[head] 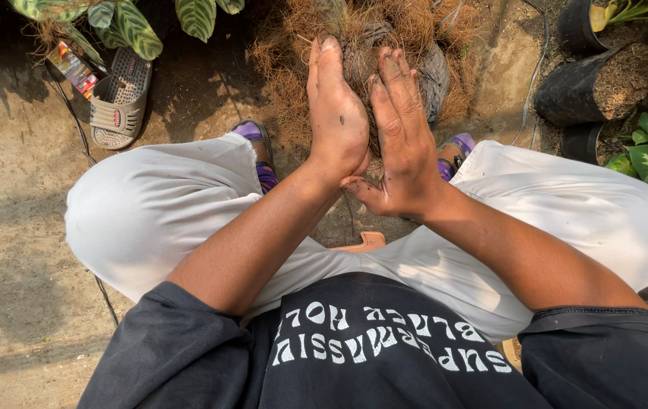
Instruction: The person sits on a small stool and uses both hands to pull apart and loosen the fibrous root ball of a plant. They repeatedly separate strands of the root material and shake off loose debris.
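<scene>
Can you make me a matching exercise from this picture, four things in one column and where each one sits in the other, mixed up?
Things:
1. grey rubber sandal
2. black plastic nursery pots filled with soil
3. brown fibrous coconut husk pile
4. small colourful printed packet

Places:
A. top right, beside green leafy plants
B. top centre, just beyond the left hand and right hand
C. top left on bare dirt, sole side showing
D. far top left, under striped leaves, next to the sandal

Pairs: 1-C, 2-A, 3-B, 4-D
</scene>
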